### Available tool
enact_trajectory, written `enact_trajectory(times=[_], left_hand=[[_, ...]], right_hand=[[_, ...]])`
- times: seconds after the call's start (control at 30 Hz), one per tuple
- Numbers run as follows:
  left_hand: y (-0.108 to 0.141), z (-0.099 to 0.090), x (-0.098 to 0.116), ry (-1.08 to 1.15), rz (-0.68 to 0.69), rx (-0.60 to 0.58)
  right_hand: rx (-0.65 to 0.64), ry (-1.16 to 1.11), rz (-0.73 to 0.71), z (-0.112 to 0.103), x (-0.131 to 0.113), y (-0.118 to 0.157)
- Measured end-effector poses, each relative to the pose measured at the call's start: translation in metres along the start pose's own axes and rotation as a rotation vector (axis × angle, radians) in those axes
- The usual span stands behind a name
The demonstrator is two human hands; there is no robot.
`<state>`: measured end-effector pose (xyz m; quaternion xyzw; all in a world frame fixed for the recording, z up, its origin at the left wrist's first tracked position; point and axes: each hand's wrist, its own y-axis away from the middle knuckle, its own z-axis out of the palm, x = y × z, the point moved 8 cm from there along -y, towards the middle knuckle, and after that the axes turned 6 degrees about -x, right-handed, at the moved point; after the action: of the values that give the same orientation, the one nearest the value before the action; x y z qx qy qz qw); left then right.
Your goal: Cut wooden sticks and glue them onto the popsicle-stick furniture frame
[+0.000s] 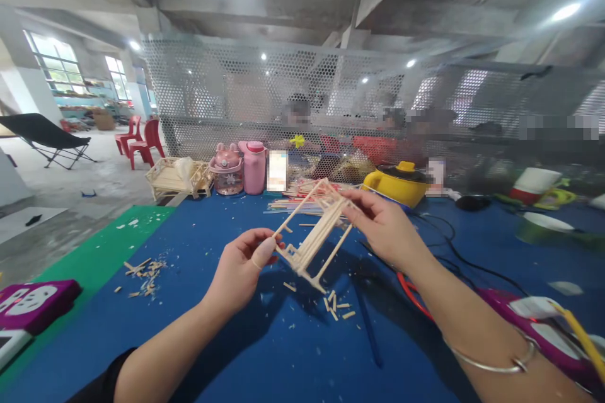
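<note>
Scraps (333, 313), perhaps a pen (367, 323), lie near the frame (321, 233).

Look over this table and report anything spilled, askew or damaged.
Short stick pieces lie loose at the left of the blue tabletop, with similar scraps below the wooden frame held by the left hand and right hand. They look like unswept offcuts, so rather untidy. No damage is evident.
</note>
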<state>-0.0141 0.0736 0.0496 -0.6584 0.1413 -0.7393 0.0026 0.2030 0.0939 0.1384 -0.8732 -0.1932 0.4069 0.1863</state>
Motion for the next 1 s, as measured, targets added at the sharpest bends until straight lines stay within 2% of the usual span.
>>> enact_trajectory(times=[0.1,0.17,0.3,0.4,0.5,0.6,0.67,0.73,0.87,1.0], left_hand=[[0.003,0.01,-0.013,0.007,-0.062,-0.023],[0.004,0.013,-0.025,0.004,-0.094,-0.005],[0.003,0.014,-0.045,-0.163,-0.119,0.022],[0.002,0.02,-0.053,-0.377,-0.142,-0.05],[0.001,0.025,-0.052,-0.572,-0.089,-0.143],[-0.001,0.018,-0.045,-0.733,-0.05,-0.175],[-0.003,0.006,-0.04,-0.764,-0.074,-0.137],[-0.006,0.001,-0.034,-0.705,-0.075,-0.154],[-0.007,0.009,-0.026,-0.637,0.008,-0.243],[-0.003,0.016,-0.028,-0.611,0.063,-0.253]], right_hand=[[0.079,0.107,-0.086,-0.01,-0.024,-0.008],[0.095,0.183,-0.15,-0.008,-0.033,-0.007],[0.05,0.206,-0.232,0.012,-0.025,0.003],[0.065,0.19,-0.243,0.023,-0.017,0.014],[0.046,0.209,-0.34,0.032,-0.021,0.021],[0.004,0.227,-0.456,0.04,-0.027,0.022],[0.006,0.214,-0.482,0.041,-0.025,0.021],[0.028,0.207,-0.491,0.041,-0.021,0.022],[0.106,0.281,-0.487,0.04,-0.02,0.039],[0.319,0.372,-0.482,0.033,-0.031,0.071]])
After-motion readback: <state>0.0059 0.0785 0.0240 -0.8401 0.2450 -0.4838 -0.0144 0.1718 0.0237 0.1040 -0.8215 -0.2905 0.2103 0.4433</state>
